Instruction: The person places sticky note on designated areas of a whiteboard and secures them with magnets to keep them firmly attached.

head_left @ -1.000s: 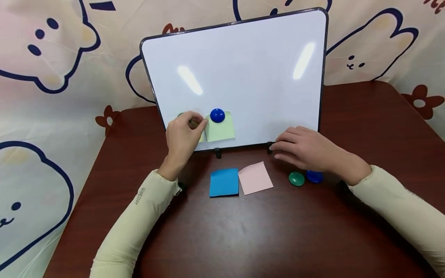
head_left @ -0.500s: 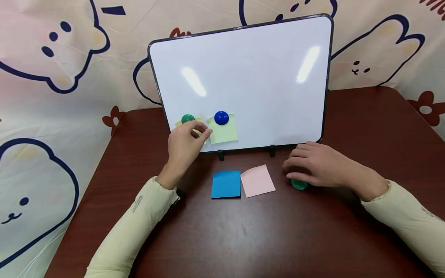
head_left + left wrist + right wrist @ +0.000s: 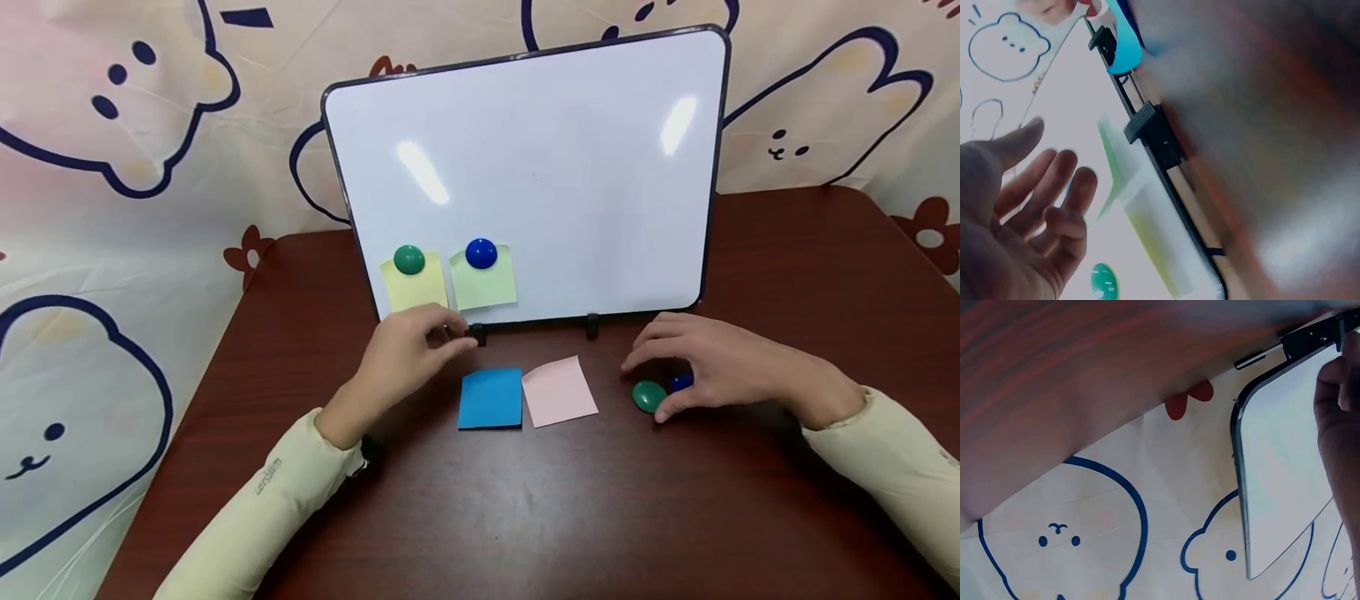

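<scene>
In the head view the left hand (image 3: 408,354) hovers with relaxed fingers over the board's lower left edge, left of a blue note (image 3: 491,399); it holds nothing. A pink note (image 3: 559,392) lies beside the blue one. The right hand (image 3: 720,362) arches over the table with thumb and fingers apart, around a green magnet (image 3: 648,397) and a partly hidden blue magnet (image 3: 681,382). On the whiteboard (image 3: 585,183), a green magnet (image 3: 409,259) sits on a yellow note (image 3: 416,287) and a blue magnet (image 3: 481,253) on a light green note (image 3: 484,283).
The whiteboard stands tilted on black feet (image 3: 592,326) toward the back of the dark brown table (image 3: 525,517). Behind it hangs a cloth (image 3: 262,108) printed with cartoon figures and flowers.
The left hand has come down and away from the yellow note, uncovering it and its green magnet. The right hand has moved right and down to the loose magnets, its thumb spreading from the fingers.
</scene>
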`<control>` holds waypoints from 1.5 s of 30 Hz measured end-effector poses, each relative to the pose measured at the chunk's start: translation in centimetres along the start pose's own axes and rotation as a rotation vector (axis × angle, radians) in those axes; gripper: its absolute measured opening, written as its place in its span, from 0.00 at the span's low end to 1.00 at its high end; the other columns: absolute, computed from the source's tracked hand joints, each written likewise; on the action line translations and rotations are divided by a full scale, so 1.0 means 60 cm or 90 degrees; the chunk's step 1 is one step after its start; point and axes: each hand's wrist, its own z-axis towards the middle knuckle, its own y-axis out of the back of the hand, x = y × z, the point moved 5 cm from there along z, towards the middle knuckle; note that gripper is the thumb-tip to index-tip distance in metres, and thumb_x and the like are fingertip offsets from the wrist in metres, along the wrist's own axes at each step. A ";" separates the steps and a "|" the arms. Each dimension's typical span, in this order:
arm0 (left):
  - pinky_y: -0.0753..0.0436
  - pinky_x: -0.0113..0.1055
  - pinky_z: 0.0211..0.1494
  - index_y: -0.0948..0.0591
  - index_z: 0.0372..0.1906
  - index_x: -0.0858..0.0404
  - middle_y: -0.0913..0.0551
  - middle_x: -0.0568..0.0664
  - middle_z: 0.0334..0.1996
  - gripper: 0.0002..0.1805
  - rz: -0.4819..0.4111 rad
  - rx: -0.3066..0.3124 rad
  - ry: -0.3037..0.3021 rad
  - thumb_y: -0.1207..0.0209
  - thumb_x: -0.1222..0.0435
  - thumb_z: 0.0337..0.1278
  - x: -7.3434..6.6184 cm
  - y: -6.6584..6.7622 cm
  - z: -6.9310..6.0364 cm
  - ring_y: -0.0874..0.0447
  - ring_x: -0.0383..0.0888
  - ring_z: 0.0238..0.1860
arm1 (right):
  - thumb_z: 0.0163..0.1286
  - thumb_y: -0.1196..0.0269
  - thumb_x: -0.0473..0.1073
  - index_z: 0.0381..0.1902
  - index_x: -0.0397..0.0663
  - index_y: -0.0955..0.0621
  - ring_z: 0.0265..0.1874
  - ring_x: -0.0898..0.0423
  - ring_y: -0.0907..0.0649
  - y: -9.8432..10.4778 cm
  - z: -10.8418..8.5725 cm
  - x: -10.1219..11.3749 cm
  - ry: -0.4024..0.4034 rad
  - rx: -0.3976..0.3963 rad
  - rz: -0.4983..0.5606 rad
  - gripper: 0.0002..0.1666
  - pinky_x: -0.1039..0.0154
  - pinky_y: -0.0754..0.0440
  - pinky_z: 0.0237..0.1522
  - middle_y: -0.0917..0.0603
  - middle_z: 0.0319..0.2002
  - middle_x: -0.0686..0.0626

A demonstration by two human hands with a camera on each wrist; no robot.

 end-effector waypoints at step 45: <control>0.16 0.36 0.41 0.13 0.43 0.55 0.12 0.44 0.38 0.11 0.082 0.141 -0.026 0.29 0.60 0.55 0.010 -0.045 -0.052 0.15 0.38 0.38 | 0.53 0.25 0.63 0.54 0.70 0.17 0.53 0.64 0.26 -0.010 -0.012 -0.006 -0.018 0.061 0.020 0.30 0.62 0.20 0.49 0.19 0.49 0.68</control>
